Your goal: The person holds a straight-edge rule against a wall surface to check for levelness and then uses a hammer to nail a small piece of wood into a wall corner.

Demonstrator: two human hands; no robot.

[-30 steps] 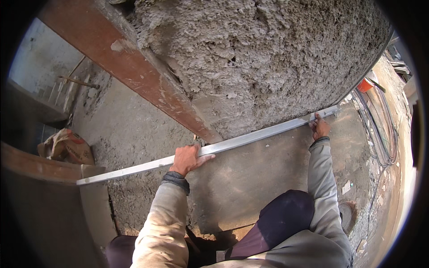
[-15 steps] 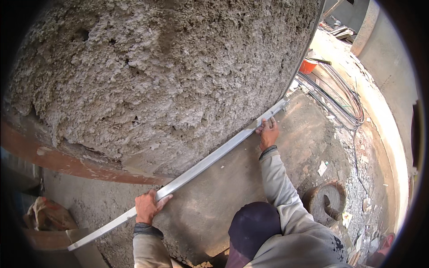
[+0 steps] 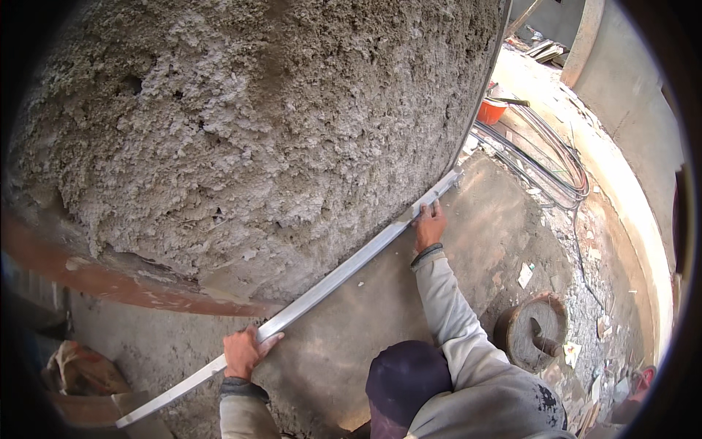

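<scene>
A long, straight metal bar [image 3: 344,274] runs diagonally across the foot of a wall of rough, lumpy grey plaster [image 3: 278,139]. Its middle and upper right part lie along the plaster's lower edge, and its lower left end sticks out past the wall. My left hand [image 3: 245,353] grips the bar left of its middle, thumb stretched to the right along the near side. Near the upper right end, my right hand [image 3: 429,228] is closed on the bar's near edge, fingertips on top. Its thumb is mostly hidden.
A reddish-brown band [image 3: 131,282] borders the wall's lower left. On the right stand a round pan [image 3: 510,322] holding grey material and a dark tool, an orange bucket [image 3: 491,112] and coiled hoses [image 3: 574,186]. A crumpled sack [image 3: 84,369] lies lower left. Rubble [image 3: 596,329] litters the right side.
The view has shifted a little, so wall and bar appear slightly lower and further left. The fingers of my right hand have drawn closer together on the bar. My left hand keeps its grip.
</scene>
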